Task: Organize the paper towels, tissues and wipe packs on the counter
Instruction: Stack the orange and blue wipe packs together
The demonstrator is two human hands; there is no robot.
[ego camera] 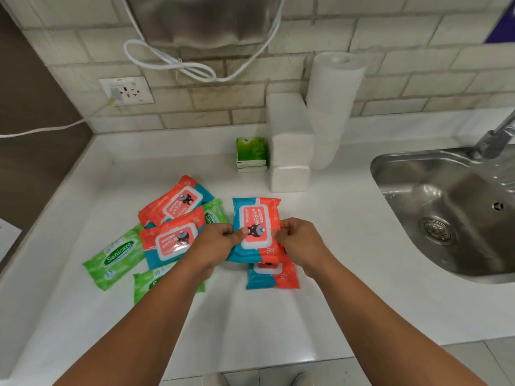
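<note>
Wipe pack — edges pinched between both hands.

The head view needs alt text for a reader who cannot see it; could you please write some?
Both hands, left hand and right hand, hold a red-and-blue wipes pack above another on a white counter. Loose wipe packs lie left; a paper towel roll stands behind.

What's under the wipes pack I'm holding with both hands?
Under the held wipes pack lies another orange-and-blue pack; only its near end shows. The rest, including most of its label, is covered.
</note>
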